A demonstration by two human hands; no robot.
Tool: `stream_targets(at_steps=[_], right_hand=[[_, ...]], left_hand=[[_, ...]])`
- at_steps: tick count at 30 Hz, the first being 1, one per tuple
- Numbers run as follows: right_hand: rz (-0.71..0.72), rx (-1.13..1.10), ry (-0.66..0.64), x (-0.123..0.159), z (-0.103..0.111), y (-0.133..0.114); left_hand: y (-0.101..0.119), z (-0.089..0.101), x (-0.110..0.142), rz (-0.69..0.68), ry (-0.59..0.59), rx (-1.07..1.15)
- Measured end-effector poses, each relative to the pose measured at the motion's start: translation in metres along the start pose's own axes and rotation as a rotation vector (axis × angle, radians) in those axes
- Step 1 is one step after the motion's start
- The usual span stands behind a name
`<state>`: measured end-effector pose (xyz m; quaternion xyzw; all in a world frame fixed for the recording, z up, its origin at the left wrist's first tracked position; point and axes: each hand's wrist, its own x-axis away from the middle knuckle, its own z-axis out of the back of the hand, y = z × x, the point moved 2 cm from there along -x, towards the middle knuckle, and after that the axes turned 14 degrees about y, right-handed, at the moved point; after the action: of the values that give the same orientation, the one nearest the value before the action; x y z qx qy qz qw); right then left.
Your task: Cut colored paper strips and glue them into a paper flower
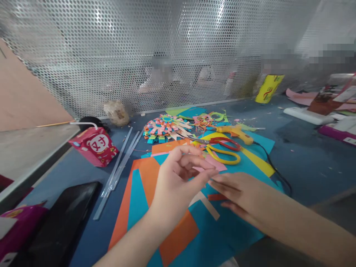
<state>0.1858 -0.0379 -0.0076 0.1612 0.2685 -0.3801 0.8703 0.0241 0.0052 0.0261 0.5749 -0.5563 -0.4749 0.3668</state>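
Observation:
My left hand [178, 181] is curled above the coloured paper sheets, thumb and fingertips drawn together. My right hand [239, 191] meets it from the side with its fingers pressed together. Whatever the fingertips pinch, if anything, is too small or hidden to make out. Below the hands lie blue paper [222, 233], orange paper [180, 237], a pale paper strip [210, 207] and a red-orange strip [215, 197]. Just beyond them rest scissors [224, 159] with one red and one yellow handle loop, and a yellow glue gun [236, 132] with a black cord.
Fringed paper flowers [167, 128] and curled paper strips [203, 121] lie farther back. On the left are clear glue sticks [118, 174], a red drink carton [94, 146] with a straw and a black phone [58, 222]. A perforated metal screen [125, 44] borders the table behind.

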Motion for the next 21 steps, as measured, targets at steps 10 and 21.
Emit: stream_targets(at_steps=[10,21], right_hand=[[0.259,0.087,0.037,0.041,0.029,-0.003],[0.284,0.136,-0.023,0.13,0.03,0.0]], left_hand=[[-0.017,-0.003,0.006,-0.089,-0.239,-0.455],[-0.037,-0.009,0.016,-0.218,-0.506,-0.776]])
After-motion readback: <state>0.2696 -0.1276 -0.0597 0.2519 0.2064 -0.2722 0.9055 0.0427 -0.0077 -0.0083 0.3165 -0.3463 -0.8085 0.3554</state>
